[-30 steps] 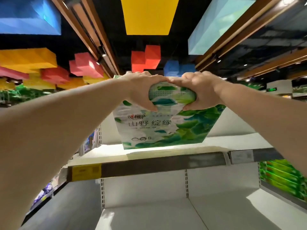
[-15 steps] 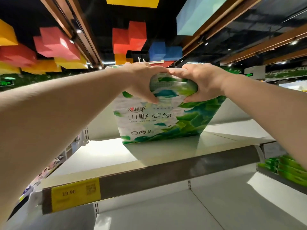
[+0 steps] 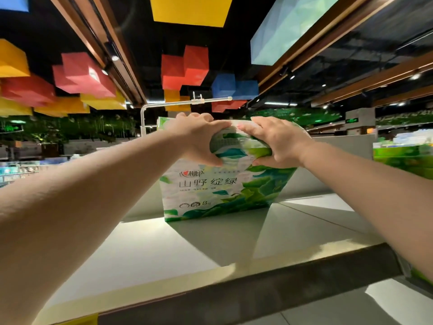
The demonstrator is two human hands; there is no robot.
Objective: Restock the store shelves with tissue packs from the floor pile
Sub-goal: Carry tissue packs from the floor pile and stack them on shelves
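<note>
A green-and-white tissue pack (image 3: pixel 218 188) with printed leaves stands upright on the top shelf (image 3: pixel 187 245), toward the back. My left hand (image 3: pixel 199 137) grips the pack's top edge on the left, fingers curled over it and thumb on the front. On the right of the same edge, my right hand (image 3: pixel 278 141) holds the pack in the same way. Both arms reach forward over the shelf. The floor pile is out of view.
The shelf's dark front rail (image 3: pixel 257 292) runs across below my arms, with a yellow price tag (image 3: pixel 77 321) at its left end. More green packs (image 3: pixel 403 158) sit to the right. A white metal bar (image 3: pixel 185 103) rises behind the pack. Coloured blocks hang from the ceiling.
The pack has gone from hanging above the shelf to standing on it, further back. My view has risen, so the shelf surface now lies below my arms.
</note>
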